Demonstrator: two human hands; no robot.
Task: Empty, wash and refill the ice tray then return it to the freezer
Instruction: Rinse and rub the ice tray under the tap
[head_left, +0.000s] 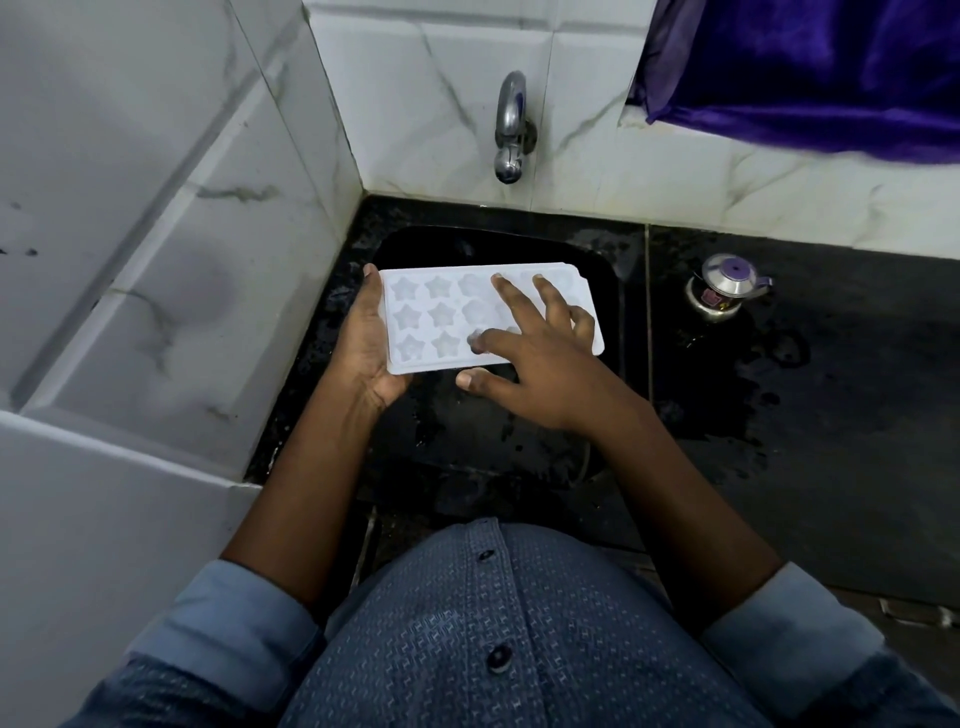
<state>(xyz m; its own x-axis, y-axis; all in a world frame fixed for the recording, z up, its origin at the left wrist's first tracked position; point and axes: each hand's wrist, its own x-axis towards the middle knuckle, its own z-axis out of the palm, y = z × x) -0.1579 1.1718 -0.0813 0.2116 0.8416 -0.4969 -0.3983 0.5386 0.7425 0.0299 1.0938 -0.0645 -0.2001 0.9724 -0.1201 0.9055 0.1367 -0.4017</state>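
**Left hand** (366, 338): curling round the left short end of the tray and cupping its underside, evidently holding it level for washing.

**White plastic ice tray** (441, 312) with star-shaped cavities: lying face up between the two hands, over the black sink (431, 244), probably so that rinse water is draining there. The cavities are looking empty.

**Right hand** (545, 364): fingers spread and straight, pressing on the tray's right half and gripping nothing, seemingly rubbing the cavities clean.

**Chrome wall tap** (511, 130): standing beyond the right hand's fingertips, with no water visibly running.

**Small steel pot with purple lid** (724, 293): sitting well right of the right hand on the wet black tabletop (831, 415).

**Purple cloth** (810, 67): hanging far beyond the right hand, to its right.
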